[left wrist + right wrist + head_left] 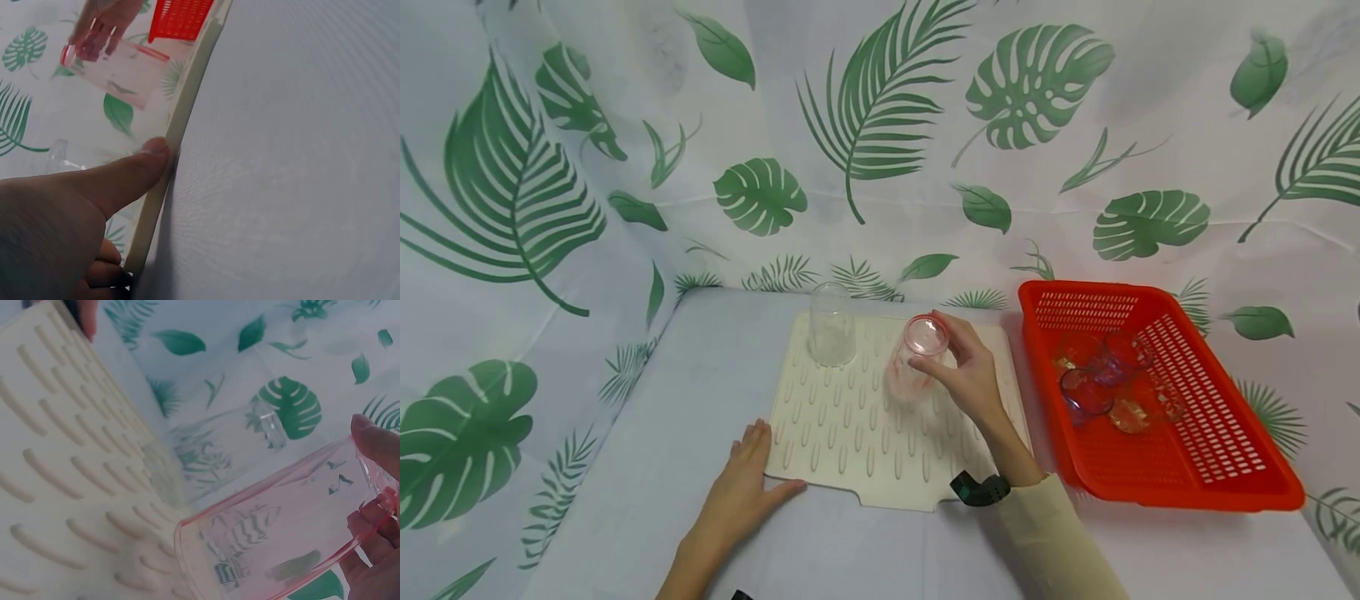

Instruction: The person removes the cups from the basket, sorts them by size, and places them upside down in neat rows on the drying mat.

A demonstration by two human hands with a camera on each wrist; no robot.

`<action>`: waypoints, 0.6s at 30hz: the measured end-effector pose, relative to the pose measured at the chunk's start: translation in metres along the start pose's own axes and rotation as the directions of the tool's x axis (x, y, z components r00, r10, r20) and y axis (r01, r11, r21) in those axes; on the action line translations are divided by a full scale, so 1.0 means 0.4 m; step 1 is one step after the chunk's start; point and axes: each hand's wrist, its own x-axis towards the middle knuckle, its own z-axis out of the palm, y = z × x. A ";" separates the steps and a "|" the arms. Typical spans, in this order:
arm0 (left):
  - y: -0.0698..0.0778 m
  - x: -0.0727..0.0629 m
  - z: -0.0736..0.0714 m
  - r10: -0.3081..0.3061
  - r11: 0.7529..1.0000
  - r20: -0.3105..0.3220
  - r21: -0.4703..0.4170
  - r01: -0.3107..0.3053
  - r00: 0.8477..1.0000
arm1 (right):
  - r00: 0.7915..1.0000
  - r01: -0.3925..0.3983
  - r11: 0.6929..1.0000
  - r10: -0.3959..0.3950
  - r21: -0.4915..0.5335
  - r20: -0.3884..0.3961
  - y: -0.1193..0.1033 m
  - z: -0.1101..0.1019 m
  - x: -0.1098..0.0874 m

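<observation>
My right hand (968, 371) holds a pink-tinted clear glass (910, 377) by its base, thumb on one side and fingers on the other. The glass is upside down over a cream ridged draining board (891, 493); in the right wrist view its rim (181, 550) is close to the ridges, and I cannot tell whether it touches. A colourless glass (831, 333) stands inverted at the board's back left. At the front left corner my left hand (741, 483) rests with spread fingers, its thumb (134, 175) against the front edge.
A red plastic basket (1187, 492) with perforated sides stands right of the board and contains several tinted glasses (1093, 387). White cloth with green leaves (880, 108) hangs behind and at the sides. The table (692, 367) is pale.
</observation>
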 end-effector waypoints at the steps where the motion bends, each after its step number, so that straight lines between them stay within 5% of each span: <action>1: -0.001 0.000 0.001 0.006 1.000 -0.007 0.009 -0.006 1.000 | 1.000 -0.005 1.000 0.005 0.005 -0.001 0.003 0.004 0.006; 12: -0.005 0.000 0.004 0.009 1.000 -0.025 0.023 -0.008 1.000 | 0.998 -0.067 0.998 0.067 0.013 0.019 -0.050 0.032 0.056; 18: -0.004 0.001 -0.001 -0.002 1.000 -0.008 0.014 0.002 1.000 | 0.995 -0.103 0.995 0.102 0.021 0.013 -0.034 0.045 0.071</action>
